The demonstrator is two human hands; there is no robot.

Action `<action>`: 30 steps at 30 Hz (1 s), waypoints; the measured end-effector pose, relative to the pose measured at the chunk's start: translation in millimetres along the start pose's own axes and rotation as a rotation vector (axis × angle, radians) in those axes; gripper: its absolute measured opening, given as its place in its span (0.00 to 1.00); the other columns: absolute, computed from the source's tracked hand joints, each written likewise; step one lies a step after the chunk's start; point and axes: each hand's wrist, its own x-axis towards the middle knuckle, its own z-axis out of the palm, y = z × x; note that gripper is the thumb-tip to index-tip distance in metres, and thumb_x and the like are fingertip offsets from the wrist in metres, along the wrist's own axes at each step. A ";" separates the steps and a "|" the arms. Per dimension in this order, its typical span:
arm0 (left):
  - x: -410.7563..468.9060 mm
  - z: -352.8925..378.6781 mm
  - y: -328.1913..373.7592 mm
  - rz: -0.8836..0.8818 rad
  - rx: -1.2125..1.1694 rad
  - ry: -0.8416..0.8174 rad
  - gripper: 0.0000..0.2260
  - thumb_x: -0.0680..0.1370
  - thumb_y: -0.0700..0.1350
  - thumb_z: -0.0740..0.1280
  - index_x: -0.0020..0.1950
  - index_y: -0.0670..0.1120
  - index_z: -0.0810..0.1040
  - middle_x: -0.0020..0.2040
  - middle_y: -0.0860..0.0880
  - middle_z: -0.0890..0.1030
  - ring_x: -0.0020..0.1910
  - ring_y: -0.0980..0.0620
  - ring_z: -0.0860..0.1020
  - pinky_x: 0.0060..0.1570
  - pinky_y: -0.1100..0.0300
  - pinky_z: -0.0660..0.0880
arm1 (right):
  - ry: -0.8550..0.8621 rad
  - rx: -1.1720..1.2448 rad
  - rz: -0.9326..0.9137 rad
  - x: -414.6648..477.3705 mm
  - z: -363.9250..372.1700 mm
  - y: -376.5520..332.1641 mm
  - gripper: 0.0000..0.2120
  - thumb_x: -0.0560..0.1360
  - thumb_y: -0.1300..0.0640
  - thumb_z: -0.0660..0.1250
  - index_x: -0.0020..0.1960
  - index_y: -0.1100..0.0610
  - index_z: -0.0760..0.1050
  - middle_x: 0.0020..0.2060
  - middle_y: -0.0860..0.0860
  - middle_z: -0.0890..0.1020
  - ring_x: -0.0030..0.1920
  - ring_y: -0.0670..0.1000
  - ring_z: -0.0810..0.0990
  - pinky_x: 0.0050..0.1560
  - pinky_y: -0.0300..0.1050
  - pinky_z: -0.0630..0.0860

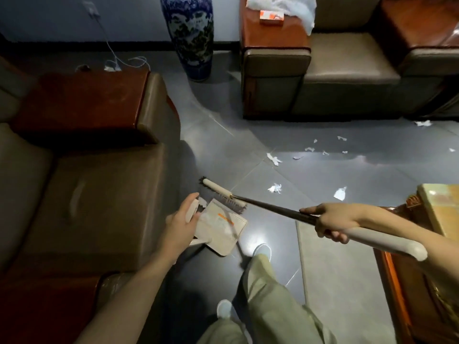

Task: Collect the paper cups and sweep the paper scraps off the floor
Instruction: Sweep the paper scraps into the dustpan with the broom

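Both hands clamp: your left hand point(181, 224) grips the dustpan point(218, 233) handle, right hand point(331, 219) the broom point(268, 207) over it; paper scraps point(274, 187) lie beyond.

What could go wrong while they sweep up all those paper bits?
1. The paper scraps are small and spread wide. A quick stroke of the broom might flick them under the sofa instead of toward the dustpan.
2. The right hand grips the long broom handle. A big swing might knock the tall vase standing on the floor beyond.
3. The left hand holds the dustpan off to one side of the scraps, so some may miss it.
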 end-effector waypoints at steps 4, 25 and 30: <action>48.8 7.7 42.6 0.069 0.060 -0.029 0.20 0.81 0.48 0.60 0.71 0.62 0.64 0.60 0.43 0.75 0.53 0.45 0.74 0.49 0.53 0.73 | 0.072 0.121 0.015 8.1 -56.5 14.9 0.33 0.75 0.70 0.55 0.75 0.45 0.57 0.19 0.52 0.66 0.19 0.48 0.63 0.20 0.33 0.62; 236.3 41.5 153.3 0.155 0.212 -0.207 0.21 0.81 0.50 0.59 0.71 0.66 0.59 0.52 0.42 0.77 0.45 0.45 0.78 0.48 0.47 0.78 | -0.003 0.423 0.158 98.3 -89.6 -26.4 0.18 0.74 0.65 0.49 0.60 0.57 0.70 0.26 0.51 0.70 0.23 0.47 0.66 0.24 0.37 0.65; 221.3 22.9 134.0 0.083 0.082 -0.159 0.21 0.81 0.48 0.60 0.71 0.65 0.61 0.55 0.43 0.77 0.43 0.47 0.78 0.46 0.49 0.78 | -0.063 0.380 0.210 73.7 -109.8 -50.7 0.20 0.80 0.61 0.51 0.32 0.59 0.70 0.19 0.51 0.66 0.20 0.47 0.62 0.24 0.34 0.59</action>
